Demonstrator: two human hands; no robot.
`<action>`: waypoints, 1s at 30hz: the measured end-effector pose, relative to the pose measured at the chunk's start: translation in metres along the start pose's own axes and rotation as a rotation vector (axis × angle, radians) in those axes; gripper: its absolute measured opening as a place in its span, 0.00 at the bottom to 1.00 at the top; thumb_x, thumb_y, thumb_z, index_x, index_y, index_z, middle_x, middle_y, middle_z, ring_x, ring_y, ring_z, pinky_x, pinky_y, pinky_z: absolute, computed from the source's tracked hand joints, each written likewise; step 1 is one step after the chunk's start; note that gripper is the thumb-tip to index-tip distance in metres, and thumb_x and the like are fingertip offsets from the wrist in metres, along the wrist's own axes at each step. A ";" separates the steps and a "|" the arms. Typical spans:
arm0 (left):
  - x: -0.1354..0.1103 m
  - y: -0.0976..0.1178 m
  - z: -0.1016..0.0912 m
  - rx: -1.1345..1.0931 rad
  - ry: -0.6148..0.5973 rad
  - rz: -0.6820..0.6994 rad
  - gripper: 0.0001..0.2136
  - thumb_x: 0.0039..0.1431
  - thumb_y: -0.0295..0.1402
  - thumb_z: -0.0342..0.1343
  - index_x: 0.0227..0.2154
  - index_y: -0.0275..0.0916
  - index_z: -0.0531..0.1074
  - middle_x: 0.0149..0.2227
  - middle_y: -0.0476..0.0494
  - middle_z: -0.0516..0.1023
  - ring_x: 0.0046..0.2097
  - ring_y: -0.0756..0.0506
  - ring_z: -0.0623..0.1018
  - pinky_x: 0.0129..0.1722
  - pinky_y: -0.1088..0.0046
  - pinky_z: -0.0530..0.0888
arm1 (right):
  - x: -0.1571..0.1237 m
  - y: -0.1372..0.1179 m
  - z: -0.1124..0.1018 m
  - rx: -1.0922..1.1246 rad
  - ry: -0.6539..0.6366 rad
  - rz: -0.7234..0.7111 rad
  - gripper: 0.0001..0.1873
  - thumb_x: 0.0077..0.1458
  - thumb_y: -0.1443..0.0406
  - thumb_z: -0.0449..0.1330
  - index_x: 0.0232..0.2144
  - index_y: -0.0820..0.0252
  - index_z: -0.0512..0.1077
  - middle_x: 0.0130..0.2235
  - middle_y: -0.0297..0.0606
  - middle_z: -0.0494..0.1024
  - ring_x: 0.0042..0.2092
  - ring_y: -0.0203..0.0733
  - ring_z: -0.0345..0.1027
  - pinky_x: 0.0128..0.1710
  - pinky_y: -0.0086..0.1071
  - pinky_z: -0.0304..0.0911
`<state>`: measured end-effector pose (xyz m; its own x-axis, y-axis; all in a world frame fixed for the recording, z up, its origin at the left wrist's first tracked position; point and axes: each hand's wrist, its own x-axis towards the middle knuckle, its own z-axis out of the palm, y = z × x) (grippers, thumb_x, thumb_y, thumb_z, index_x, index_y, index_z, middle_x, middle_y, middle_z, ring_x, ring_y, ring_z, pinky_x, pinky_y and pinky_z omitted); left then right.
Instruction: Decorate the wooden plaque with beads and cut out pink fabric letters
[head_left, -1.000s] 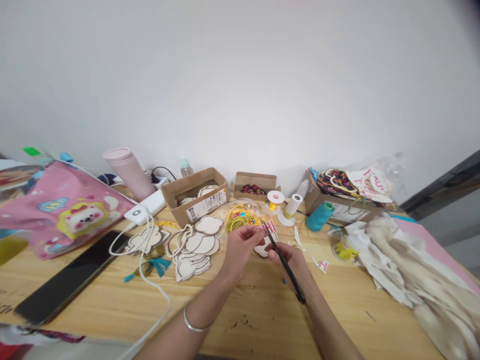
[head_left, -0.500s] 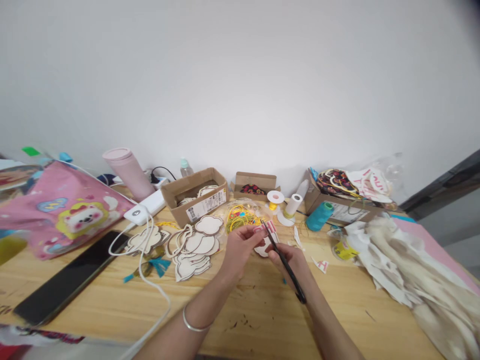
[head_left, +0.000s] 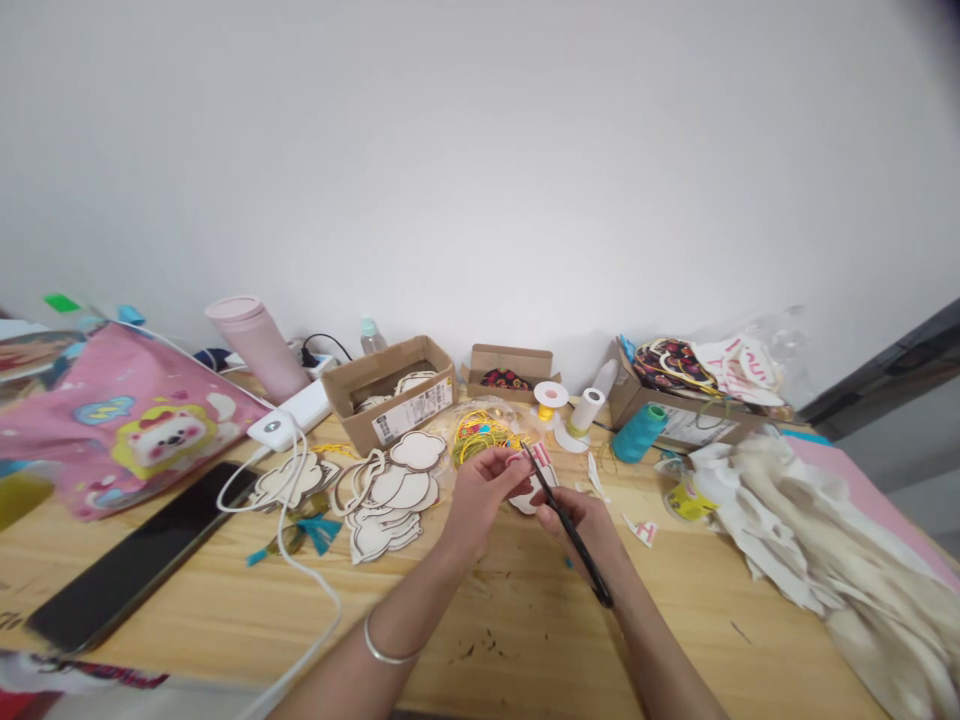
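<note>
My left hand [head_left: 480,497] is at the middle of the table, thumb and fingers pinched on a small red-and-white printed piece of cloth [head_left: 541,455]. In my right hand [head_left: 592,528] is a pair of black scissors [head_left: 576,545], seen nearly edge-on, its dark blades up against the printed piece. Whether the blades are apart cannot be made out. Beneath both hands lies a white cloud-shaped piece with a dark edge [head_left: 523,503], partly covered by my fingers. A printed offcut [head_left: 641,530] rests to the right of my right hand.
Cloud-shaped cutouts [head_left: 405,490] lie left of my hands, near a white cable [head_left: 324,590] and a phone [head_left: 142,555]. Behind are a cardboard box [head_left: 352,415], yellow cords [head_left: 480,435], a teal thread cone [head_left: 640,434] and spools. Crumpled cloth [head_left: 810,540] covers the right side.
Almost nothing differs. Both hands hold the same pose on the cloth piece and scissors, with only a very slight shift.
</note>
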<state>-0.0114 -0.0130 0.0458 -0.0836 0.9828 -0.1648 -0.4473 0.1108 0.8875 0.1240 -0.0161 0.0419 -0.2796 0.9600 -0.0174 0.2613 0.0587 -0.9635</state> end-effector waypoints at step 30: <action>0.000 0.002 -0.001 -0.056 -0.039 0.021 0.09 0.41 0.35 0.63 0.24 0.35 0.72 0.25 0.50 0.74 0.28 0.54 0.72 0.32 0.78 0.72 | -0.004 0.010 -0.001 0.125 -0.118 -0.048 0.23 0.41 0.49 0.57 0.30 0.62 0.66 0.21 0.30 0.60 0.21 0.30 0.47 0.19 0.26 0.44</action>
<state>-0.0131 -0.0131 0.0475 -0.0591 0.9900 -0.1284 -0.4946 0.0827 0.8652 0.1288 -0.0189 0.0323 -0.3972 0.9177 0.0055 0.1299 0.0621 -0.9896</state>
